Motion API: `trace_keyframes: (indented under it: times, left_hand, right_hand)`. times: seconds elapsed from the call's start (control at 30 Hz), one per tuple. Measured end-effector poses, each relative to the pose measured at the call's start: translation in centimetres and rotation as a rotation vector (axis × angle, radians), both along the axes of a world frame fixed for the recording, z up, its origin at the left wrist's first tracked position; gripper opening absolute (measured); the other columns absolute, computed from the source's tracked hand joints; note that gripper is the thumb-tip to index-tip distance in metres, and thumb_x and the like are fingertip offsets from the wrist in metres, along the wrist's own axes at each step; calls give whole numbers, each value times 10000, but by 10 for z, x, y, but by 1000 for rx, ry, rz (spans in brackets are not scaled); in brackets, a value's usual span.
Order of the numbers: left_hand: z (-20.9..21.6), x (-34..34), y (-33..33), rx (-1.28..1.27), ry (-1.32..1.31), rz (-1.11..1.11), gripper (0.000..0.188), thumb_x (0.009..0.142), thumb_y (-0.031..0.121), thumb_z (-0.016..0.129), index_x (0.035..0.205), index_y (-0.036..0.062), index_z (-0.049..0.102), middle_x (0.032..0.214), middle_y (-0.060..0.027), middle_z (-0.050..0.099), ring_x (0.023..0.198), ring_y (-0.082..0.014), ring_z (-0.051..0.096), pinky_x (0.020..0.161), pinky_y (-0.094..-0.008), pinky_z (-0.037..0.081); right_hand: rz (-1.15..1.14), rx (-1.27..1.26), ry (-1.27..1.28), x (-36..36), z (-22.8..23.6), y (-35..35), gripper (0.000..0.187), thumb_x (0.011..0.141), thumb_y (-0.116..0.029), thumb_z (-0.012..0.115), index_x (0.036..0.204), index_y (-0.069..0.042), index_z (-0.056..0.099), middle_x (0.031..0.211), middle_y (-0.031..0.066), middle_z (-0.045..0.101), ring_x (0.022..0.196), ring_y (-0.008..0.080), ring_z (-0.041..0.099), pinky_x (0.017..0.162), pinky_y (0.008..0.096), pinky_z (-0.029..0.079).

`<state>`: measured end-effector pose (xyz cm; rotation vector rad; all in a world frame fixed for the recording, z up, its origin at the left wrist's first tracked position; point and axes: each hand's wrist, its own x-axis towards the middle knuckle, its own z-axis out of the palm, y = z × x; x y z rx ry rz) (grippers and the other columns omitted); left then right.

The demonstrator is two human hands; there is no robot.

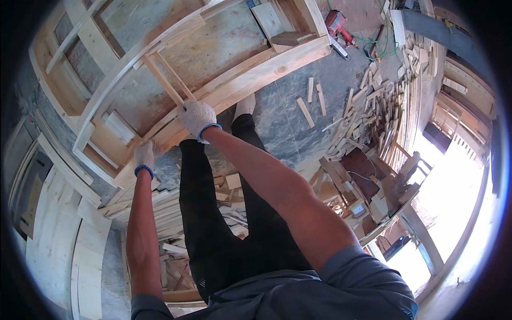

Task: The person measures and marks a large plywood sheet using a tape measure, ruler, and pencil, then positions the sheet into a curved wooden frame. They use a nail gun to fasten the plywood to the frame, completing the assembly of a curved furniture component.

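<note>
Head view: the knit-gloved right hand (197,118) curls over the near rail of a pale, knotted wooden frame (277,68), by two thin slats (162,79); the left hand (145,154) touches the near-left corner. How tightly either grip closes, I cannot tell. Splintery offcuts (305,112) litter the floor (282,106).

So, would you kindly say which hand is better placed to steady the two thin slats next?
Probably the right hand: it is close by the lower ends of the thin slats, while the left hand is farther off, toward the left end of the wooden rail.
</note>
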<state>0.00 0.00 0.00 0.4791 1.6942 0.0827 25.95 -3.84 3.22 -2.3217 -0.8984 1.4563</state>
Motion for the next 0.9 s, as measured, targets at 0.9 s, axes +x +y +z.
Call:
trace_keyframes:
  times: [0.9]
  left_hand:
    - [-12,0,-35,274,167,-328,371,983,297,538,813,6,694,752,-121,706,709,-235,715,631,-363,543]
  right_hand:
    - [-476,-45,358,23,2,-20,336,922,-296,576,882,15,699,794,165,704,726,255,704,682,387,555]
